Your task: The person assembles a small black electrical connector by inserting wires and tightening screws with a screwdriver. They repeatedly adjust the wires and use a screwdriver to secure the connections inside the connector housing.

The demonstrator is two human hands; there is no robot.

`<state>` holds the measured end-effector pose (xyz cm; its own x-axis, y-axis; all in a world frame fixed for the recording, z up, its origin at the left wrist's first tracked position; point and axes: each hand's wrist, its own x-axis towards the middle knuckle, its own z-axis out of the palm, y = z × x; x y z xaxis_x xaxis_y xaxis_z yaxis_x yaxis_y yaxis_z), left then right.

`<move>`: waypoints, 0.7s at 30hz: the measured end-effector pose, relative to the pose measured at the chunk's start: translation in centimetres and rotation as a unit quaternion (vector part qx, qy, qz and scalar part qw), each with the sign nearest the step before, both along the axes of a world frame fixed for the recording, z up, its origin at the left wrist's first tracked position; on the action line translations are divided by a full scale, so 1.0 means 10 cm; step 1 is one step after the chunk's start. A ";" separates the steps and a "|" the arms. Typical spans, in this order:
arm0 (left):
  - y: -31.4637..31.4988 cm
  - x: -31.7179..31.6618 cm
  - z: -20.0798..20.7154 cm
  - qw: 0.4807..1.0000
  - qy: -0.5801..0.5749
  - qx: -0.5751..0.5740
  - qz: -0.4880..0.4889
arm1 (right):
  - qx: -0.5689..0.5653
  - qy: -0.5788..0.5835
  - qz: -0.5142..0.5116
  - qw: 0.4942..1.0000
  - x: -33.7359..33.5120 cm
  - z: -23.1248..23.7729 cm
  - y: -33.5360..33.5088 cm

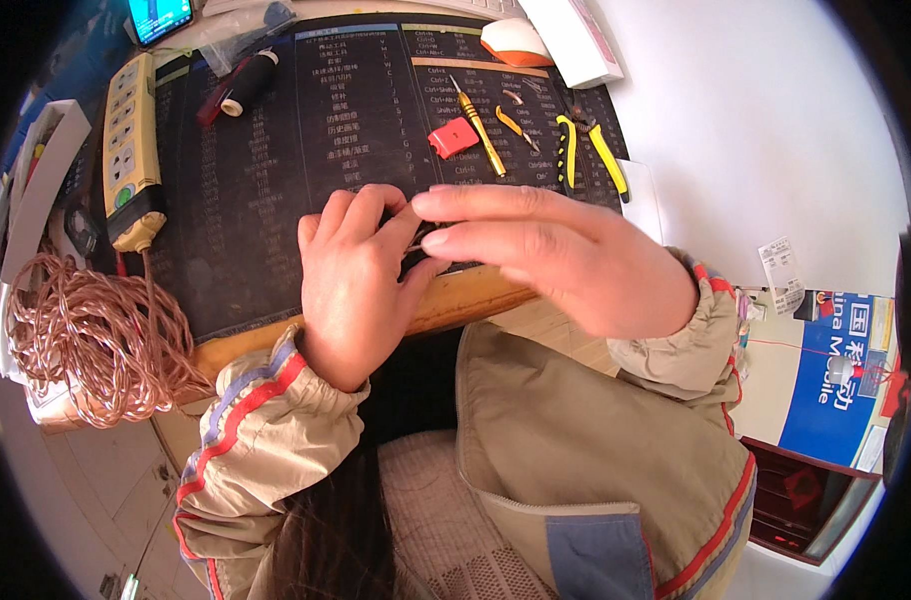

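My left hand (354, 265) is closed, its fingers curled around a small dark object (416, 246) that is mostly hidden. From the right my right hand (576, 250) reaches across, its fingertips closed in at the same small object. A thin, light-coloured strip shows between the fingertips, too small to name. Both hands are above the front edge of the black printed desk mat (236, 200). Beyond them lie a red plastic piece (453, 138), a yellow screwdriver (481, 130), a small orange-handled tool (511, 121) and yellow-and-black pliers (593, 150).
A yellow power strip (133, 135) and a coil of copper-coloured cable (101, 340) occupy the left side. Farther back are a black-and-red cylinder (244, 85), a lit phone (163, 18), an orange-and-white mouse (514, 43) and a white box (571, 40). The wooden table edge (466, 300) runs below my hands.
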<state>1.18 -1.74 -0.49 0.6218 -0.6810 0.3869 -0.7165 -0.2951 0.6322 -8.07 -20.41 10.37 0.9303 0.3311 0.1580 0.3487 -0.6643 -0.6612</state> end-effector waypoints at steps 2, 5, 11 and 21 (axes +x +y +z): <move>0.01 0.00 0.00 1.000 -0.003 0.009 -0.007 | -0.041 -0.014 -0.080 0.996 -0.03 0.01 0.03; 0.00 0.00 0.00 1.000 -0.010 0.011 0.001 | -0.088 -0.107 -0.199 0.970 -0.08 -0.10 0.23; 0.00 0.00 0.00 1.000 -0.009 0.014 -0.001 | -0.114 -0.160 -0.142 0.970 -0.01 -0.07 0.13; 0.00 0.00 0.00 1.000 -0.006 0.006 -0.001 | -0.062 -0.095 -0.233 0.966 -0.12 -0.16 0.02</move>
<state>1.14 -1.76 -0.47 0.6154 -0.6870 0.3864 -0.7245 -0.3001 0.6205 -9.26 -20.24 8.74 0.9406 -0.0899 0.3273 0.0995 -0.8489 -0.5191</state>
